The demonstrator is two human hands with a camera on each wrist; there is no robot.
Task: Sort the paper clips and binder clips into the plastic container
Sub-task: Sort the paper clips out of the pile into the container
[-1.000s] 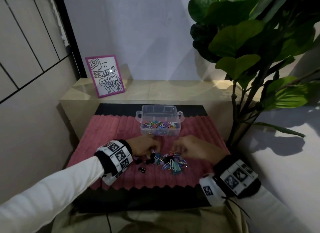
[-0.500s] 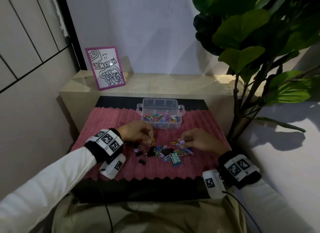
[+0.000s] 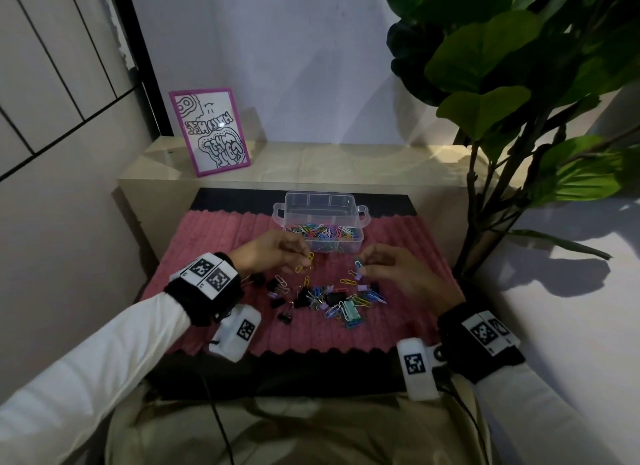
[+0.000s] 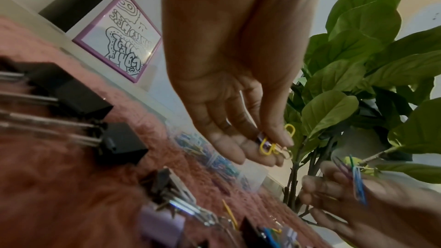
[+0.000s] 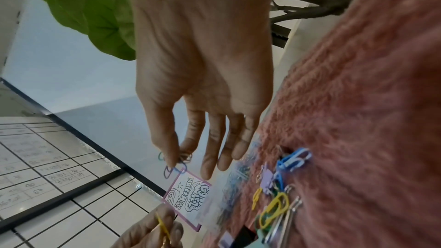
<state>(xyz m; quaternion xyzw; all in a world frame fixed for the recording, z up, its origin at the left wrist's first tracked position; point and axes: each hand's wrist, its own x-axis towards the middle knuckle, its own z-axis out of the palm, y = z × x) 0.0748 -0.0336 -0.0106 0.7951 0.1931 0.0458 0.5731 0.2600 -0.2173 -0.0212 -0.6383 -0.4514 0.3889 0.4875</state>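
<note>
Both hands have risen off the scattered pile of coloured wire paper clips and black binder clips [image 3: 332, 300] toward the clear plastic container [image 3: 320, 218]; the left hand [image 3: 273, 253] pinches yellow clips, the right hand [image 3: 391, 270] blue ones. Springy wire tangles, so release should come only over the clip-filled front compartment, above the ribbed pink mat [image 3: 214, 243].

Framed drawing [image 3: 210, 132] carries bubble lettering, upside down, not legible. Wall grid chart [image 5: 35, 161] has handwritten numbers: "40", "36", "67" roughly readable, rest blurred.

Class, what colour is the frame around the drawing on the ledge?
Purple; the frame shows best in the head view.
</note>
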